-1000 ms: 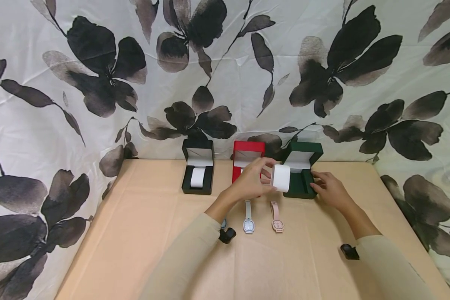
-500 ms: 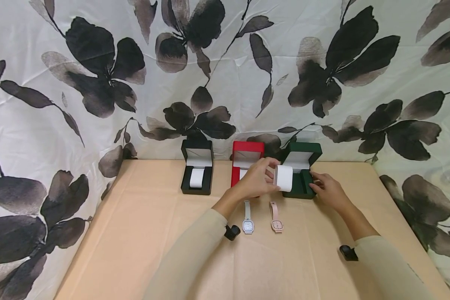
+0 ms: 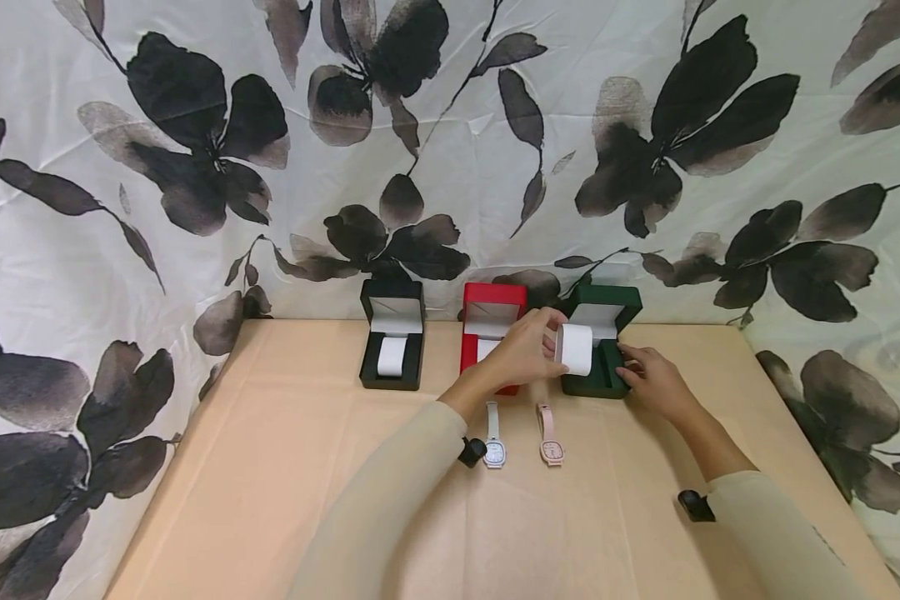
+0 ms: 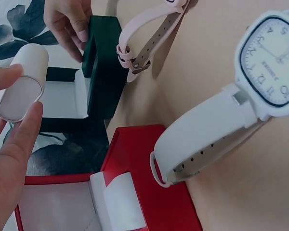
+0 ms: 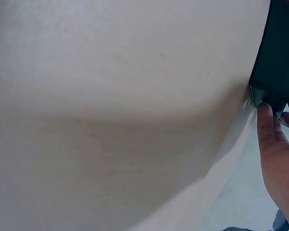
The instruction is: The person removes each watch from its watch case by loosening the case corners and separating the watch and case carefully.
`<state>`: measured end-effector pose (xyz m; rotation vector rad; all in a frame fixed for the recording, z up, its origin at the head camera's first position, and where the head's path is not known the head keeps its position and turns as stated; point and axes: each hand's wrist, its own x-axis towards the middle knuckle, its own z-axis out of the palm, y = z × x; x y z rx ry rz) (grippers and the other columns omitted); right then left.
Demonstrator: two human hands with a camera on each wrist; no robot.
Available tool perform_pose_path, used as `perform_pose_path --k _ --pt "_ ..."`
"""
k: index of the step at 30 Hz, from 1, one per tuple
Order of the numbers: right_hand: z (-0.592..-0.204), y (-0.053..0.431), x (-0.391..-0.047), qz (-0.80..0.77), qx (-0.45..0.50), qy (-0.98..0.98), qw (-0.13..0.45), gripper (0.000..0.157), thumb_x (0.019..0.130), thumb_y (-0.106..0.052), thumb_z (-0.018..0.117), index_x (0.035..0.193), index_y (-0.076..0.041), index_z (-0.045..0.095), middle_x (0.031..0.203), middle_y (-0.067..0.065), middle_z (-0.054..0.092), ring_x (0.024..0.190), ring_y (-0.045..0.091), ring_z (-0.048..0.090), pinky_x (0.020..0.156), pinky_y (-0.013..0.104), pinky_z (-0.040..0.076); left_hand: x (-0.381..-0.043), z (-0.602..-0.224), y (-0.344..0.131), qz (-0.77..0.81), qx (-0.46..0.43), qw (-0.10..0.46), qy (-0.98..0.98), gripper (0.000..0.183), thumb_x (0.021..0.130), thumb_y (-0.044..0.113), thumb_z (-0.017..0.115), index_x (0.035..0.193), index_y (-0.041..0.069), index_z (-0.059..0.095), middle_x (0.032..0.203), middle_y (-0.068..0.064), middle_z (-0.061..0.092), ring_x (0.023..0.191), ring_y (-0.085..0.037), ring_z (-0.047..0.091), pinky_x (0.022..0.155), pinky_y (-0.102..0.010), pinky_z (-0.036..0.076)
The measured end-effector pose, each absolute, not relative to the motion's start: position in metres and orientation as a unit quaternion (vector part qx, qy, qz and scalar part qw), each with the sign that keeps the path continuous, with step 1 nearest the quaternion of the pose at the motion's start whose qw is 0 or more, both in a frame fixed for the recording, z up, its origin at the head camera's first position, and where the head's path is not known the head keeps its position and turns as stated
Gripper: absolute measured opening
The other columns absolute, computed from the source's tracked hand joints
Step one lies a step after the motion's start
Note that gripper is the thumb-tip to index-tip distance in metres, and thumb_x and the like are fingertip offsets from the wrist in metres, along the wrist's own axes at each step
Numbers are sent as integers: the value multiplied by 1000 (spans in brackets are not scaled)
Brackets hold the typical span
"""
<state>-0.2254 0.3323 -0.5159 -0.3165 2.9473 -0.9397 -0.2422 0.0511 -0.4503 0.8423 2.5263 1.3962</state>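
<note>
Between thumb and fingers, my left hand [image 3: 521,350] holds a white watch cushion [image 3: 576,350] by one end, its round end face showing in the left wrist view. The cushion overlaps the left part of an open green watch box [image 3: 621,304], whose dark compartment shows beside it. With thumb and fingers at the box's right side wall, my right hand [image 3: 656,379] grips the green box [image 5: 274,57]. Below the left hand lie a white watch [image 3: 495,450] and a pink watch [image 3: 551,450], straps pointing to the boxes.
An open red watch box [image 3: 495,296], partly behind the left hand, has a white cushion [image 4: 125,202] in it. Farther left, an open black watch box [image 3: 392,287] also contains a white cushion [image 3: 392,357]. A floral cloth [image 3: 480,167] hangs behind the table [image 3: 270,467].
The left hand has shifted slightly right with the cushion, over the green box. Its forearm now covers a blue watch that peeked out earlier. The right hand has stayed at the box.
</note>
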Motion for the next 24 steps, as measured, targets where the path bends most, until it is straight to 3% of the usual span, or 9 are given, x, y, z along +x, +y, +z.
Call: perform_pose_path --k 12,15,18,24 --pt "-517 334 -227 -293 -113 949 5 52 100 -5 63 146 14 46 127 39 56 113 53 64 98 64 52 -257 -465 68 449 293 46 843 69 82 9 86 139 3 49 128 -9 57 100 -24 71 79 -7 52" --pt "-517 334 -226 -292 -111 950 4 52 100 -5 64 145 14 47 126 39 56 112 53 64 97 64 52 -259 -467 73 435 296 40 849 69 82 12 86 140 5 49 130 -9 59 101 -22 72 89 -7 45" --pt "-518 334 -225 -293 -113 950 1 52 100 -5 64 145 14 47 126 39 56 111 53 65 96 64 53 -259 -469 77 432 297 48 850 69 83 11 85 142 5 50 132 -12 58 103 -24 73 90 -8 46" --pt "-517 331 -224 -286 -108 952 5 52 100 -5 63 145 13 47 126 39 56 112 53 64 97 65 52 -259 -473 83 437 291 68 848 69 85 7 83 144 3 49 135 -12 54 104 -25 71 77 -5 50"
